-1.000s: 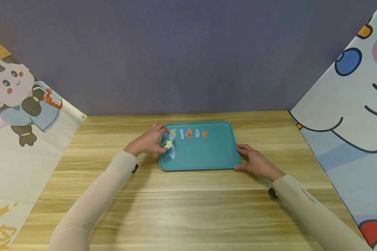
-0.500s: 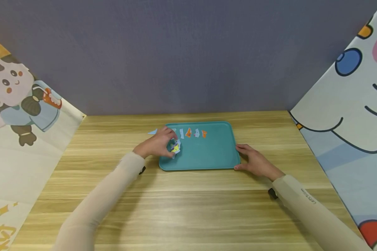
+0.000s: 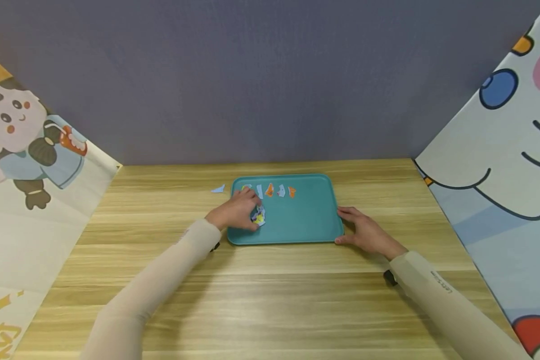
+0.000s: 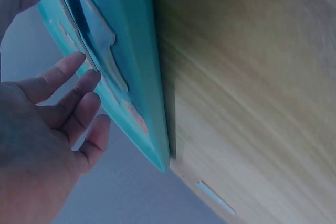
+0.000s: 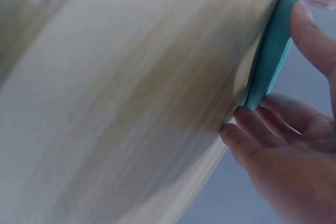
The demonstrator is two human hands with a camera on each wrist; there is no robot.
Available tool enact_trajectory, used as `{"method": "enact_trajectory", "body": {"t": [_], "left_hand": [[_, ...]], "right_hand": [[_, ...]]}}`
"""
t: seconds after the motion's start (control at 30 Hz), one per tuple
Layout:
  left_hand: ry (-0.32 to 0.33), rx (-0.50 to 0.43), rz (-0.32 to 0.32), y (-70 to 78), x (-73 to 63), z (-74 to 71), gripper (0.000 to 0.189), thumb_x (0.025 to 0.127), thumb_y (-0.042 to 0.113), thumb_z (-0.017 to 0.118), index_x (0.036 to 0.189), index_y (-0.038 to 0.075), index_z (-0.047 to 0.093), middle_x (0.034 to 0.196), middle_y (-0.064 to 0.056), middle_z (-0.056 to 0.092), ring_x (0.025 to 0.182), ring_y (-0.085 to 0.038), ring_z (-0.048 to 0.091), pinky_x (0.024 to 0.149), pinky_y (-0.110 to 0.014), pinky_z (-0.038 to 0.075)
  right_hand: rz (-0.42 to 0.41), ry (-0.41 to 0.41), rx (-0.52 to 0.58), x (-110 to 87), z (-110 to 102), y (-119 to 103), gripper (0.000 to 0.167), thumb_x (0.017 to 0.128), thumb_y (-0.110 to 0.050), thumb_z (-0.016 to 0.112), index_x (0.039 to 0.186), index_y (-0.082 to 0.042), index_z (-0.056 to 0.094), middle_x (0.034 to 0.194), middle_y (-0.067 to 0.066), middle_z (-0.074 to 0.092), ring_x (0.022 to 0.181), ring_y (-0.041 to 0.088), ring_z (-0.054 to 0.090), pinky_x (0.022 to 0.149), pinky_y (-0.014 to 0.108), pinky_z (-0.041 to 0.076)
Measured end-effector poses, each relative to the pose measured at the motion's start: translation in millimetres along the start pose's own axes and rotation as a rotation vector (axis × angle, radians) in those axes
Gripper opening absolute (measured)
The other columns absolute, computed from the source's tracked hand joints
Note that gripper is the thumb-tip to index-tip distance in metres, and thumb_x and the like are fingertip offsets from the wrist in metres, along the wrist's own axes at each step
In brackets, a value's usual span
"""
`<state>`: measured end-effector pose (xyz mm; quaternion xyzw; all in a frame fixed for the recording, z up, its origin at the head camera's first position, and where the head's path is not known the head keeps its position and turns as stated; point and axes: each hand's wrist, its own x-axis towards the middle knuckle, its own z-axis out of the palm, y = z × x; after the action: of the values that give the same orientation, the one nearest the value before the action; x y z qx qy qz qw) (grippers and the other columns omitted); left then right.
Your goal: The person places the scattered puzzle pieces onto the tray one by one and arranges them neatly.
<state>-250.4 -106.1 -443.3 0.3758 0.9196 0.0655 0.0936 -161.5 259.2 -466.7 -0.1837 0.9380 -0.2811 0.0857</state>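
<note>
A teal tray (image 3: 303, 217) lies on the wooden table. My left hand (image 3: 239, 209) is over its left part and holds a flat, irregular puzzle piece (image 3: 259, 216) printed in yellow and purple, pinched by its edges. The left wrist view shows the thumb at one end of this thin piece and the fingertips at the other. Part of another piece (image 3: 246, 187) shows behind the hand; the hand hides the rest. At the tray's right edge, my right hand (image 3: 364, 231) touches the rim, thumb near the front corner, fingers extended along the side.
Along the tray's back stand in a row a pale strip (image 3: 259, 191), an orange piece (image 3: 269, 190), a white piece (image 3: 281, 190) and another orange piece (image 3: 292, 192). A light blue pointed piece (image 3: 218, 189) lies on the table left of the tray. A grey wall rises behind.
My left hand has moved right and slightly nearer with the puzzle piece, from the tray's left edge inward. The light blue pointed piece has come into view. My right hand stays put.
</note>
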Motion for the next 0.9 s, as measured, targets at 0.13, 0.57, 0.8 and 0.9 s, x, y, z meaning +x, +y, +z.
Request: {"method": "enact_trajectory", "body": {"t": [0.13,0.57,0.8,0.9], "left_hand": [[-0.013,0.011,-0.034,2.3,1.0,1.7,0.063,0.070,0.041,0.076,0.119,0.005,0.061,0.123,-0.010,0.050,0.114,-0.026,0.038,0.098,-0.049,0.030],[-0.005,-0.016,-0.029,3.2,-2.6,-1.7,0.064,0.077,0.048,0.073,0.123,0.005,0.060,0.122,-0.009,0.051,0.113,-0.025,0.037,0.096,-0.043,0.032],[0.054,-0.033,-0.003,-4.8,-8.3,-6.0,0.058,0.081,0.041,0.071,0.124,0.004,0.060,0.122,-0.011,0.052,0.113,-0.026,0.038,0.098,-0.044,0.033],[0.071,-0.039,-0.001,-10.5,-12.3,-8.7,0.054,0.084,0.038,0.069,0.126,0.005,0.058,0.121,-0.010,0.052,0.113,-0.025,0.039,0.097,-0.047,0.033]], "right_hand": [[0.008,-0.008,-0.004,0.7,0.2,-1.2,0.087,0.076,-0.033,0.079,0.142,0.004,0.036,0.147,0.016,0.032,0.132,0.038,0.030,0.103,0.052,0.030],[0.003,0.004,-0.001,1.6,0.6,-2.1,0.086,0.076,-0.032,0.080,0.141,0.006,0.037,0.146,0.017,0.033,0.131,0.039,0.032,0.103,0.052,0.031],[-0.003,0.001,-0.011,1.2,1.1,-0.7,0.086,0.077,-0.032,0.079,0.141,0.005,0.036,0.146,0.017,0.033,0.131,0.039,0.032,0.103,0.052,0.031],[-0.002,-0.001,-0.013,0.9,1.1,0.1,0.086,0.077,-0.032,0.079,0.141,0.005,0.036,0.146,0.018,0.033,0.131,0.040,0.031,0.103,0.052,0.030]]}}
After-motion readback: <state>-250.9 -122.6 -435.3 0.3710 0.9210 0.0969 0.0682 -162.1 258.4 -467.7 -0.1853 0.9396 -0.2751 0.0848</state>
